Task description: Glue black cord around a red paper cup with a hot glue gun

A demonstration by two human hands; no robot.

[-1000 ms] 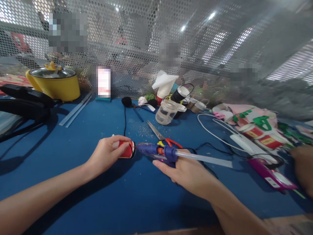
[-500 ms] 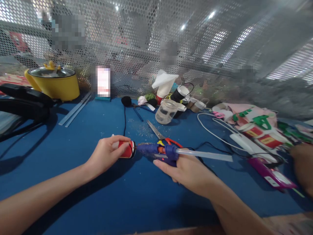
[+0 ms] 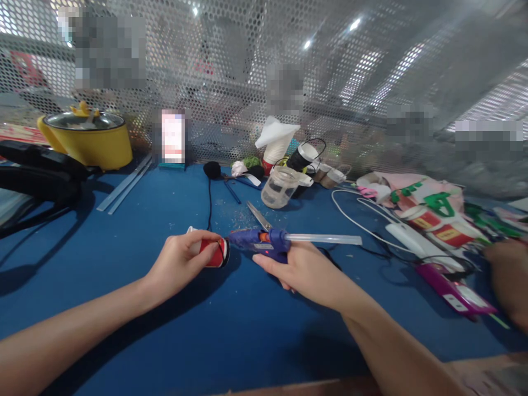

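My left hand [image 3: 177, 262] is closed round a small red paper cup [image 3: 213, 253] lying on its side, its black-edged bottom turned to the right. My right hand [image 3: 297, 269] grips a blue glue gun [image 3: 264, 242]; its nozzle points left and touches the bottom of the cup. A clear glue stick [image 3: 325, 239] juts out of the back of the gun to the right. Both hands hover just over the blue table [image 3: 231, 324].
Scissors [image 3: 259, 215] lie just behind the gun. Further back stand a clear plastic jar [image 3: 281, 188], paper cups [image 3: 276, 144] and a yellow pot [image 3: 86, 140]. Red cups and green scraps [image 3: 433, 220], a white cable [image 3: 358, 220] and a purple device [image 3: 454, 289] crowd the right. Another person's hand [image 3: 509, 275] is at the right edge.
My right hand has tilted the glue gun so that the glue stick points more level and further back. The cup and my left hand have hardly moved.
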